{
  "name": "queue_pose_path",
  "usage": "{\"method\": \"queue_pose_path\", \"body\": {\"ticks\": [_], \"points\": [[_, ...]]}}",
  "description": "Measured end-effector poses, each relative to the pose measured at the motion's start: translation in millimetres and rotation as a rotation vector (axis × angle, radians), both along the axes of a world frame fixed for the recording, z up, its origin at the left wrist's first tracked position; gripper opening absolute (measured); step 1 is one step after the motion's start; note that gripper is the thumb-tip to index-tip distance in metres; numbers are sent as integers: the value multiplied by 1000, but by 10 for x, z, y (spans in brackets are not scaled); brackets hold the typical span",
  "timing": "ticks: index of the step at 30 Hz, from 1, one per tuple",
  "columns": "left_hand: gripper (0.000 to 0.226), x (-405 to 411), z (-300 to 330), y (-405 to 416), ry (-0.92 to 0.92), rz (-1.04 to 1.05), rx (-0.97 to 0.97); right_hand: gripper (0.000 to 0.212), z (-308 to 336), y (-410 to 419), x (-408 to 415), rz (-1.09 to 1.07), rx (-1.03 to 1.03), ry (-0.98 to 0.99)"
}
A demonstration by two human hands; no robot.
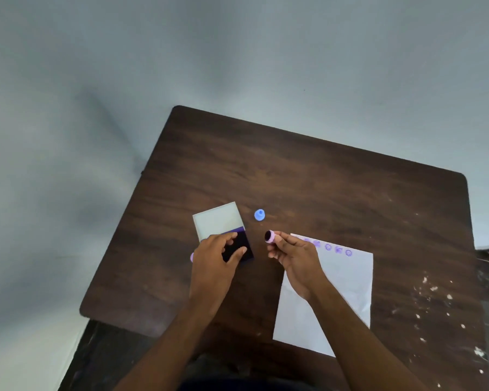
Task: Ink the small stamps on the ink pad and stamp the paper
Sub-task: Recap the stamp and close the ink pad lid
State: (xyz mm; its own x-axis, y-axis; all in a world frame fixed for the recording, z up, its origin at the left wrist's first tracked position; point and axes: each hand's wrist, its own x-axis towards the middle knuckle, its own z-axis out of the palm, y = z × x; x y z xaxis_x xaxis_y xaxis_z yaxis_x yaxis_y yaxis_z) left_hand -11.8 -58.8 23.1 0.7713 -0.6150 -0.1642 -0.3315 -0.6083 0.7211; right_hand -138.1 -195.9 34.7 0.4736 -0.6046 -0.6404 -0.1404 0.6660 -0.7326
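Observation:
An ink pad (237, 244) lies open on the table, its pale lid (218, 220) folded back and the dark purple pad toward me. My left hand (212, 263) rests on the pad's near part with fingers on its edges. A small pink stamp (271, 237) is pinched in my right hand (292, 258), its dark inked face turned left, between the pad and the paper. The white paper (347, 283) lies to the right with a row of purple prints (338, 249) along its far edge. A blue stamp (259, 215) stands on the table beyond.
The dark wooden table (308, 176) has white flecks (435, 306) on its right side. A small pink object (192, 257) peeks out left of my left hand. Pale floor surrounds the table.

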Motion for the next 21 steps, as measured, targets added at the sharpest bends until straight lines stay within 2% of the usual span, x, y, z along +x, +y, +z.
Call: {"method": "queue_pose_path", "body": {"ticks": [6,14,21], "points": [[39,301,-152,507,7,77,79,22,-19,318,379,104,123,-34],[52,447,-370,787,33,109,204,22,-73,597,668,105,203,-13],[44,501,-488,784,-49,33,221,23,-68,640,699,67,229,-24]]}}
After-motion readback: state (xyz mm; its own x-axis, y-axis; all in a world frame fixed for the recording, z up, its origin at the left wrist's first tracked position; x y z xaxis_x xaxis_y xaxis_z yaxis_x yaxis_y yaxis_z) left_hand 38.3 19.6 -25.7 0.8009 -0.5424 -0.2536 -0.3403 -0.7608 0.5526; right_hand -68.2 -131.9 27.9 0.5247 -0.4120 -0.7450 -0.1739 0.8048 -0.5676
